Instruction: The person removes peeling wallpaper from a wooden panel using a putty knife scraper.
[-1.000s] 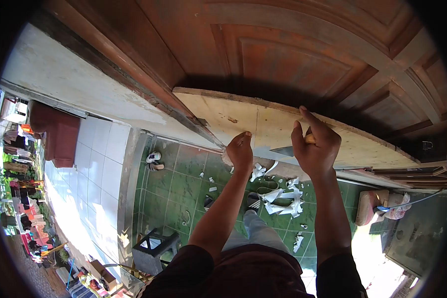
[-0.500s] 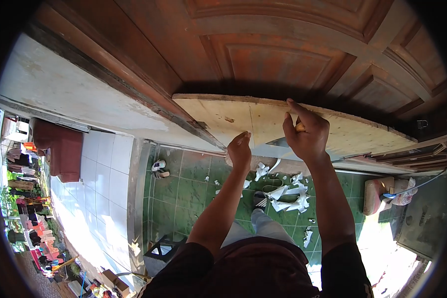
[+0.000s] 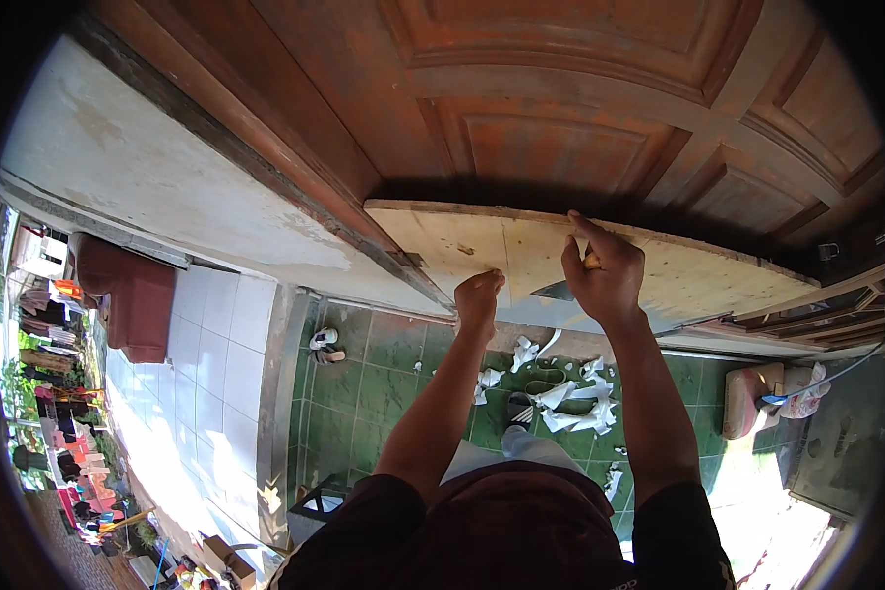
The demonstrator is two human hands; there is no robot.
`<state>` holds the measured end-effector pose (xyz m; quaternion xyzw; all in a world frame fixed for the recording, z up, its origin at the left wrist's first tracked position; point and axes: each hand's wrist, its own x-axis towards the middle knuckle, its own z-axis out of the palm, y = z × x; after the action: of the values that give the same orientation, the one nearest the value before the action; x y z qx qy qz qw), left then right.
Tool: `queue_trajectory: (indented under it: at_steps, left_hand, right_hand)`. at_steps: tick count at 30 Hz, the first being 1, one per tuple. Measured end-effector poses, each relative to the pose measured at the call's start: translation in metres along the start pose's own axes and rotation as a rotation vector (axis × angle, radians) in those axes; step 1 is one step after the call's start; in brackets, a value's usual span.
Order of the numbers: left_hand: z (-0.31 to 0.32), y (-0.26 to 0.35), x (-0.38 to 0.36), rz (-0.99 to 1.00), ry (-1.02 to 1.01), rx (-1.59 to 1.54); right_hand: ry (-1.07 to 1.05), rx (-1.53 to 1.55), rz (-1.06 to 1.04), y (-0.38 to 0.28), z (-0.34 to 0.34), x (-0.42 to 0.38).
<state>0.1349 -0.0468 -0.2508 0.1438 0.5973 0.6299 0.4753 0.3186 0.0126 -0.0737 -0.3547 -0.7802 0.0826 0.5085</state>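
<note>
A pale plywood board (image 3: 659, 261) stands on edge against a brown panelled door. My right hand (image 3: 605, 270) is closed around a scraper (image 3: 553, 291), its yellowish handle partly showing between the fingers and its triangular metal blade pointing left, against the board's face. The index finger extends to the board's top edge. To the left, my left hand (image 3: 478, 300) is closed in a pinch close to the board's face; whatever lies between its fingertips is hidden. The board's lower part, below the blade, looks bluish-grey.
Torn white scraps (image 3: 570, 403) lie on the green tiled floor (image 3: 374, 393) around my sandalled foot. A pair of shoes (image 3: 326, 344) sits by the left wall. A cushion-like bundle (image 3: 752, 398) rests at right. Beyond the low wall is a maroon sofa (image 3: 128, 295).
The view has shifted slightly, so the board's left end appears farther right and lower. My left fingers look more curled. The right hand keeps its grip on the scraper.
</note>
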Motion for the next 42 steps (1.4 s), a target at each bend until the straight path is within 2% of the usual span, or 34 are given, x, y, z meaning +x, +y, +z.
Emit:
queue_trajectory:
  at_steps: [3, 6, 9, 30, 33, 42]
  left_hand:
    - [-0.003, 0.001, 0.004, 0.006, -0.020, 0.049]
    - [0.002, 0.000, 0.004, -0.011, 0.042, -0.010]
    - [0.005, -0.007, 0.003, 0.058, 0.097, -0.017]
    - [-0.038, -0.057, -0.016, 0.137, 0.105, 0.330]
    - [-0.041, -0.062, -0.028, 0.102, 0.117, 0.332]
    - [-0.071, -0.119, -0.050, 0.133, 0.145, 0.386]
  right_hand:
    - [0.009, -0.001, -0.005, -0.002, -0.001, 0.000]
    - [0.020, -0.017, -0.015, -0.001, 0.001, 0.000]
    - [-0.004, -0.058, 0.003, -0.002, -0.001, -0.002]
    - [0.010, -0.054, 0.036, 0.000, 0.003, -0.002]
    - [0.007, -0.046, 0.044, 0.000, 0.003, -0.003]
    - [0.007, -0.047, 0.041, 0.001, 0.004, -0.002]
